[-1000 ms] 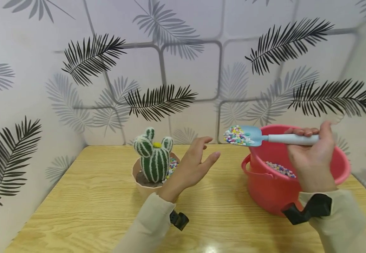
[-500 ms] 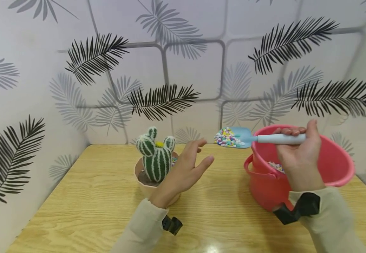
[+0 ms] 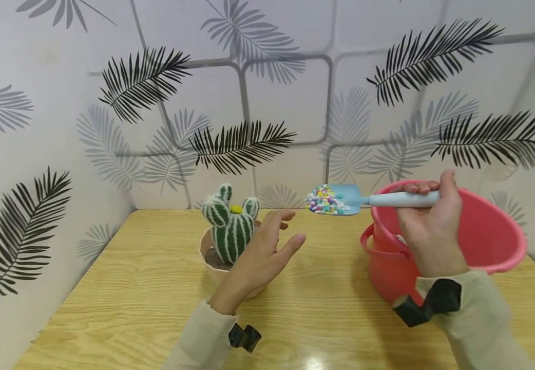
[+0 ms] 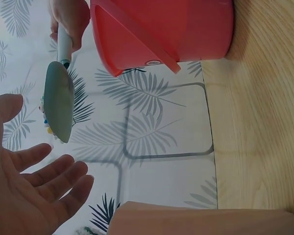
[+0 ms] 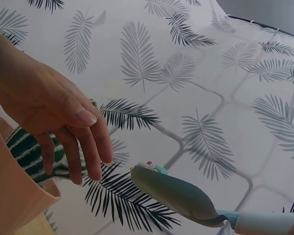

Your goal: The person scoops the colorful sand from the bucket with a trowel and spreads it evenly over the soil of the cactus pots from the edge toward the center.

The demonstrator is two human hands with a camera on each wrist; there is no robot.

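Note:
My right hand (image 3: 429,226) grips the white handle of a light blue hand trowel (image 3: 352,198), held level in front of the red bucket (image 3: 484,226). A heap of small multicoloured pebbles (image 3: 325,200) lies on the trowel's blade. My left hand (image 3: 260,252) hovers beside a knitted green cactus (image 3: 232,236) with white stripes and a yellow flower. Its fingers are relaxed and hold nothing. The cactus stands in a peach flower pot (image 3: 212,270) with brown soil, whose right side my left hand hides. In the right wrist view the trowel's tip points toward the left hand.
Both the pot and the bucket stand on a light wooden table (image 3: 124,277). The bucket's handle (image 3: 378,252) hangs down its left side. A leaf-patterned wall covering (image 3: 286,118) closes off the back. Black cameras sit on both wrists.
My right hand has moved the loaded trowel left, away from the bucket and toward the pot. The left hand has shifted slightly left and down, and the view has drifted a little.

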